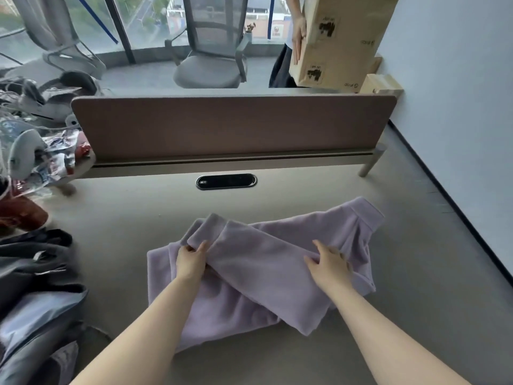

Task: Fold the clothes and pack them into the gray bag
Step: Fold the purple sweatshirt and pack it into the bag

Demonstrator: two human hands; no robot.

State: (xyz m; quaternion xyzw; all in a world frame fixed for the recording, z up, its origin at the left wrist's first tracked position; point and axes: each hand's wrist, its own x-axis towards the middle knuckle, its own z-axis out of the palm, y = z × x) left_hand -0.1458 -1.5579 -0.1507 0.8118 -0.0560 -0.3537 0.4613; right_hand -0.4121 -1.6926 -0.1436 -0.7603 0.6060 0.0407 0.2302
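Currently, garment: a lilac fleece top (266, 262) is spread on the grey desk (133, 218), centre-right, with a sleeve (222, 240) laid diagonally across the body; only partly folded, as judged.
Left hand: the left hand (191, 262) is seen pinching the sleeve near its cuff end, fingers curled round a fold of fleece.
Right hand: the right hand (330, 266) is pressed on the sleeve near the shoulder, fingers fairly straight and spread, nothing gripped as far as can be told.
Gray bag: dark grey fabric (36, 262) is heaped at the left edge; whether it is the bag cannot be told.
Other clothes: pale blue cloth (36, 318) is lying just below that heap.
Surroundings: a brown divider panel (233, 126), a cable port (226, 181), and a person carrying a cardboard box (338, 37) beyond.
Risk: the thick fleece may spring open if the sleeve is released before being flattened; a lopsided fold could be produced if the pinned shoulder is dragged.
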